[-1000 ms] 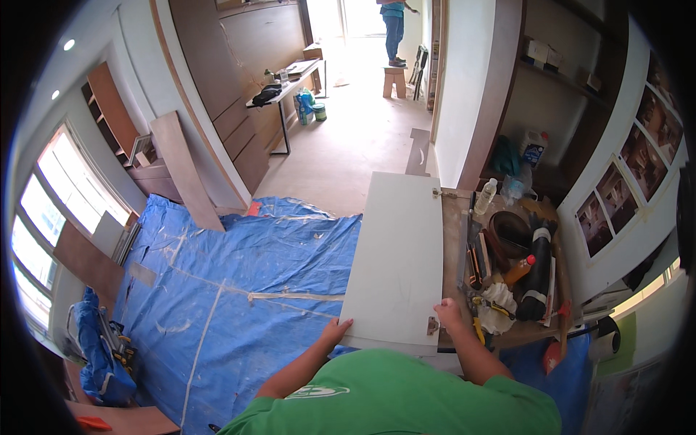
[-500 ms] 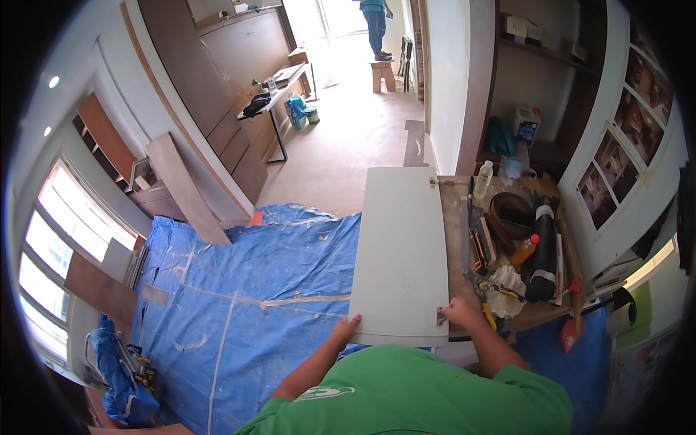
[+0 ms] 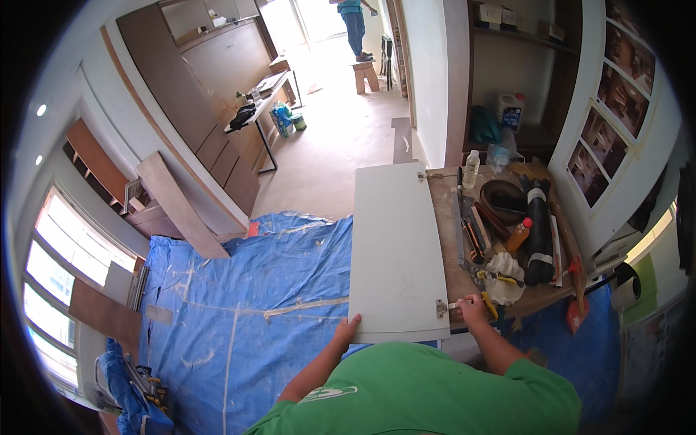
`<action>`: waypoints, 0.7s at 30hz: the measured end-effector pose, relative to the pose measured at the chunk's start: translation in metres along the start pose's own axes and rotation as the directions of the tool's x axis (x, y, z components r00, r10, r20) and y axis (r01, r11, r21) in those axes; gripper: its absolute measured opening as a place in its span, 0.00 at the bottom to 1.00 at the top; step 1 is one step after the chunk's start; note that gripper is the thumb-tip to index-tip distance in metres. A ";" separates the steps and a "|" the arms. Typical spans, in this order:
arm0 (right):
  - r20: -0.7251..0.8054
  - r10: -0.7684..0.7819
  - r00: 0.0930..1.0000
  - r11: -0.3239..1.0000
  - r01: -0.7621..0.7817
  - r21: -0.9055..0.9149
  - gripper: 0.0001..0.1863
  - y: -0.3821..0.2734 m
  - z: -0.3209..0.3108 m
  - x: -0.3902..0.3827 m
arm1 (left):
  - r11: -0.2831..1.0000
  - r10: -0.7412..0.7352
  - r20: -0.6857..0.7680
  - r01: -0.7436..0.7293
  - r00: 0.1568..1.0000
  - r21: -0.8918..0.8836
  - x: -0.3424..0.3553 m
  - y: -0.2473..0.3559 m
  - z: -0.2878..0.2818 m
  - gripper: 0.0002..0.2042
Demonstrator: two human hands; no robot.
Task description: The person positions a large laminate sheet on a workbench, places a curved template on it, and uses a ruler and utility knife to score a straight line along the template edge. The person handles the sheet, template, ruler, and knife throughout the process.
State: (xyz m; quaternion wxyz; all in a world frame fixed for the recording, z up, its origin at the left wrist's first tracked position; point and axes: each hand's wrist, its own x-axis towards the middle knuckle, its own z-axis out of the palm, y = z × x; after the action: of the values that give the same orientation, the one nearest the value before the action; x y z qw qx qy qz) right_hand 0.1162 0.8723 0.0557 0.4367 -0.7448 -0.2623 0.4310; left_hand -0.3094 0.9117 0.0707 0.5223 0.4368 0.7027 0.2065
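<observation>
A white cabinet door panel (image 3: 391, 246) lies flat on the workbench, its long side running away from me. At its near left edge my left hand (image 3: 348, 329) grips the panel with the thumb on top. Near its right front corner a metal cabinet hinge (image 3: 441, 309) is set into the panel, its arm sticking out past the edge. My right hand (image 3: 473, 310) is closed on the end of that arm. A second hinge (image 3: 422, 177) sits at the far right corner. Faint pencil-like marks show on the panel near the front hinge.
Right of the panel, the bench (image 3: 444, 210) carries hand tools, a brown roll (image 3: 500, 199), an orange bottle (image 3: 519, 235), a clear bottle (image 3: 471, 168) and a black roll (image 3: 538, 239). Blue sheeting (image 3: 283, 275) covers the floor at left. Far off, a person (image 3: 354, 29) stands on a stool (image 3: 365, 77).
My right hand has moved right, off the panel's corner, and the hinge arm now reaches outward beyond the edge. My left hand keeps its grip. The whole view has shifted slightly.
</observation>
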 end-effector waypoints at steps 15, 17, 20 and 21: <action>0.268 0.304 0.914 0.772 -0.401 0.492 0.14 -0.004 0.005 -0.018 | 1.000 -0.018 0.004 0.019 1.000 -0.012 0.001 0.003 0.003 0.40; 0.263 0.285 0.922 0.779 -0.383 0.497 0.14 -0.008 0.008 -0.022 | 0.999 -0.018 0.032 0.020 0.999 -0.044 -0.003 0.005 0.000 0.39; 0.259 0.256 0.931 0.778 -0.358 0.517 0.14 -0.015 0.013 -0.026 | 0.999 -0.016 0.019 0.017 1.000 -0.046 0.002 -0.004 -0.005 0.39; 0.245 0.257 0.935 0.778 -0.350 0.521 0.13 -0.018 0.011 -0.027 | 0.999 -0.020 0.030 0.021 0.999 -0.030 -0.001 -0.002 -0.005 0.40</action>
State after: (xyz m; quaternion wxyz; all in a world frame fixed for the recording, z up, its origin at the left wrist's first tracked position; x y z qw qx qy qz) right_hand 0.0926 0.8646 0.0799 0.5365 -0.5803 -0.0356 0.6117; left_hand -0.3141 0.9108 0.0718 0.5413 0.4248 0.6961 0.2050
